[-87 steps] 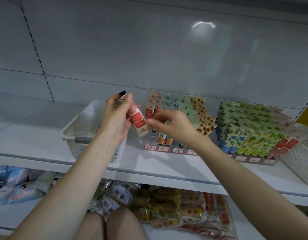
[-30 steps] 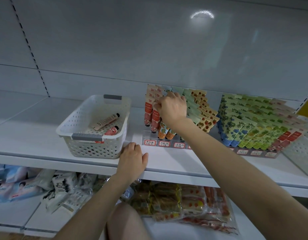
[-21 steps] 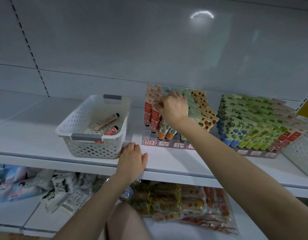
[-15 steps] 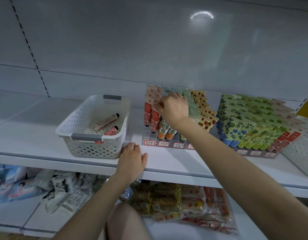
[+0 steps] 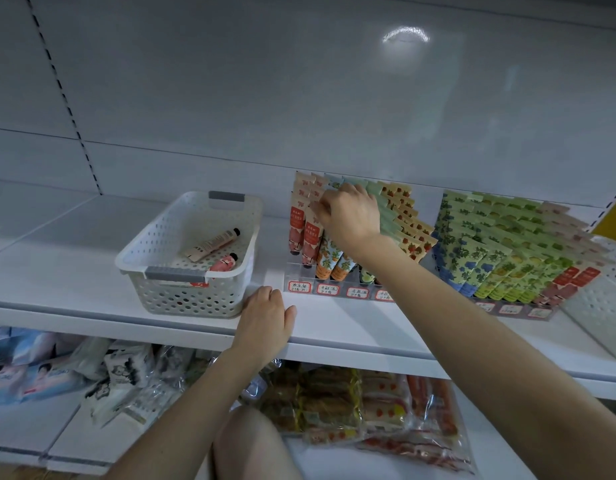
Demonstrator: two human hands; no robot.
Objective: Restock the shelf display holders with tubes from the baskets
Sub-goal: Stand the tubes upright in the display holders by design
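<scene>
A white perforated basket [image 5: 133, 261] stands on the shelf with a beige tube [image 5: 213, 244] and a pink tube [image 5: 225, 263] lying inside. To its right is the clear left display holder [image 5: 334, 284], packed with upright tubes. My right hand [image 5: 348, 216] reaches over its front rows, fingers curled, and pinches the top of a red tube [image 5: 309, 242] standing in the second slot. My left hand [image 5: 265, 317] rests on the shelf's front edge just right of the basket and holds nothing.
A second display holder [image 5: 507, 308] full of green, blue and red tubes [image 5: 500, 258] stands further right, with another white basket [image 5: 608, 306] at the far right edge. The lower shelf holds packaged snacks [image 5: 351, 403] and wipe packs [image 5: 22, 368]. My knee [image 5: 251, 445] is below.
Earlier both hands held the red tube in front of the basket. Now it stands in the holder under my right hand, and my left hand has dropped to the shelf edge. Little moved in the last second.
</scene>
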